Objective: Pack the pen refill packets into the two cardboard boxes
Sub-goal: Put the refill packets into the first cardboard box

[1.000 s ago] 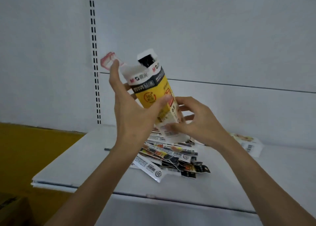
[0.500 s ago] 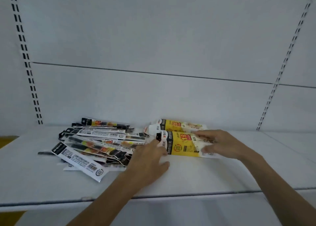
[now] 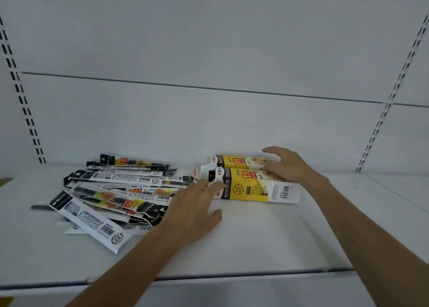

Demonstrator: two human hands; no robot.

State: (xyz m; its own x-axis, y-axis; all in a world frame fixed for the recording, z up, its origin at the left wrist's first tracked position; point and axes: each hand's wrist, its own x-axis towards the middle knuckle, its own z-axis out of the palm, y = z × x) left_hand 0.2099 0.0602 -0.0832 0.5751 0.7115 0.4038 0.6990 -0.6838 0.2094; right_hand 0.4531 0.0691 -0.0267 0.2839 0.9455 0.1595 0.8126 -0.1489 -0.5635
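Two yellow-and-white cardboard boxes lie on their sides on the white shelf: the near box (image 3: 255, 187) in front, the far box (image 3: 239, 161) just behind it. A loose pile of pen refill packets (image 3: 120, 190) lies to their left. My left hand (image 3: 195, 210) rests flat on the shelf, fingertips touching the near box's open left end. My right hand (image 3: 285, 165) hovers with spread fingers over the right parts of both boxes, touching their tops. Neither hand holds anything.
The white shelf (image 3: 255, 241) has a front edge (image 3: 209, 277) close to me. A white back panel with slotted uprights (image 3: 25, 111) rises behind. One long packet (image 3: 88, 220) sticks out toward the front left.
A second ago both hands held one box upright in the air. It now lies on the shelf beside the other box, and both hands have let go and spread.
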